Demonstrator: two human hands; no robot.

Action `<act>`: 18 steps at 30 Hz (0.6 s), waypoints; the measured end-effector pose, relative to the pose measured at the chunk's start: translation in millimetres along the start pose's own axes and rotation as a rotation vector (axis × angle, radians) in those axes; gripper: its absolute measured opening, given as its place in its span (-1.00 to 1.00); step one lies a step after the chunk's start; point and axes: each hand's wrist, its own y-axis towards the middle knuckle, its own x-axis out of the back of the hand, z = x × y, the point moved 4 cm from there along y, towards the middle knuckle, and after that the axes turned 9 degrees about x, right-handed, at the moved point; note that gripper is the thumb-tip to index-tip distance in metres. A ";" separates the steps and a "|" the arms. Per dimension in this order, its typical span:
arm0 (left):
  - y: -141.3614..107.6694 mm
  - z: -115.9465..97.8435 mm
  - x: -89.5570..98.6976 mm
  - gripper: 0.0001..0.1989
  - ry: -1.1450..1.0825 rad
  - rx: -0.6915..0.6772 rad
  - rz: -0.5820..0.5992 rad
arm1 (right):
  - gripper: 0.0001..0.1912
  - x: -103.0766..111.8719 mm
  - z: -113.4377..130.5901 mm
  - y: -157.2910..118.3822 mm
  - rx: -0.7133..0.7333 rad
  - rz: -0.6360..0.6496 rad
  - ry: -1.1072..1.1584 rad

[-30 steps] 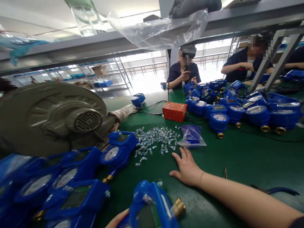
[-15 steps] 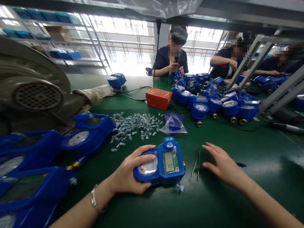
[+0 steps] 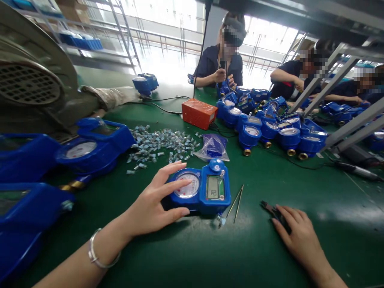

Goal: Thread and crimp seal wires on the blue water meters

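Observation:
A blue meter (image 3: 214, 188) with a round dial and a small display lies on the green table (image 3: 192, 252). My left hand (image 3: 153, 204) is around its dial end, fingers over the dial and thumb along the near side. A small clear and pale blue seal (image 3: 221, 221) hangs at the meter's near edge. To its right lie two thin metal rods (image 3: 237, 203). Further right, my right hand (image 3: 297, 232) is closed on dark pliers (image 3: 273, 211), whose jaws point away to the left.
Many small seals (image 3: 165, 144) lie behind the meter, beside a plastic bag (image 3: 212, 147) and an orange box (image 3: 199, 113). Blue meters (image 3: 90, 148) stand at left, more (image 3: 250, 134) at back right. A blower (image 3: 33, 80) fills the upper left. People (image 3: 223, 60) sit across the table.
My right hand has moved right and nearer, from beside the rods onto the pliers, and has closed on them. My left hand's grip on the meter looks looser. The view has shifted.

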 end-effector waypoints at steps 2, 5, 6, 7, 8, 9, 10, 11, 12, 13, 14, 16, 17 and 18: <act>-18.6 -14.5 0.5 -0.58 0.028 0.016 -0.265 | -0.54 4.1 9.9 2.0 -0.045 -0.082 0.115; -41.6 -40.0 -13.2 -0.75 -0.059 -0.025 -0.423 | -0.56 9.5 31.4 3.8 -0.304 -0.091 0.490; -43.6 -46.0 -22.8 -0.83 -0.113 -0.021 -0.337 | -0.57 9.1 41.2 3.8 -0.429 -0.072 0.689; -43.2 -49.4 -33.8 -0.92 -0.169 0.022 -0.213 | -0.56 7.3 53.0 3.8 -0.555 -0.053 0.929; -41.3 -49.8 -46.1 -0.95 -0.223 0.112 -0.066 | -0.53 5.0 66.8 4.2 -0.663 -0.035 1.186; -39.2 -47.8 -58.7 -0.89 -0.284 0.240 0.081 | -0.50 2.5 82.0 5.5 -0.731 0.002 1.432; -37.8 -44.8 -71.2 -0.81 -0.369 0.389 0.210 | -0.47 0.6 97.0 7.3 -0.763 0.050 1.643; -37.1 -42.4 -83.2 -0.76 -0.486 0.534 0.312 | -0.44 -0.6 110.5 9.2 -0.759 0.110 1.800; -36.5 -41.7 -94.3 -0.70 -0.633 0.659 0.382 | -0.41 -1.4 121.6 10.7 -0.730 0.175 1.900; -35.4 -42.9 -104.2 -0.66 -0.791 0.751 0.418 | -0.39 -2.3 129.6 11.6 -0.699 0.222 1.945; -33.6 -45.3 -112.4 -0.62 -0.943 0.813 0.414 | -0.38 -3.4 135.0 11.8 -0.674 0.254 1.955; -29.4 -50.7 -124.2 -0.59 -1.148 0.891 0.344 | -0.38 -6.4 140.4 10.7 -0.661 0.287 1.932; -27.6 -53.3 -128.2 -0.60 -1.196 0.918 0.311 | -0.38 -8.0 141.4 9.8 -0.669 0.295 1.916; -26.3 -55.4 -130.9 -0.61 -1.218 0.938 0.282 | -0.38 -9.3 142.0 8.8 -0.681 0.305 1.903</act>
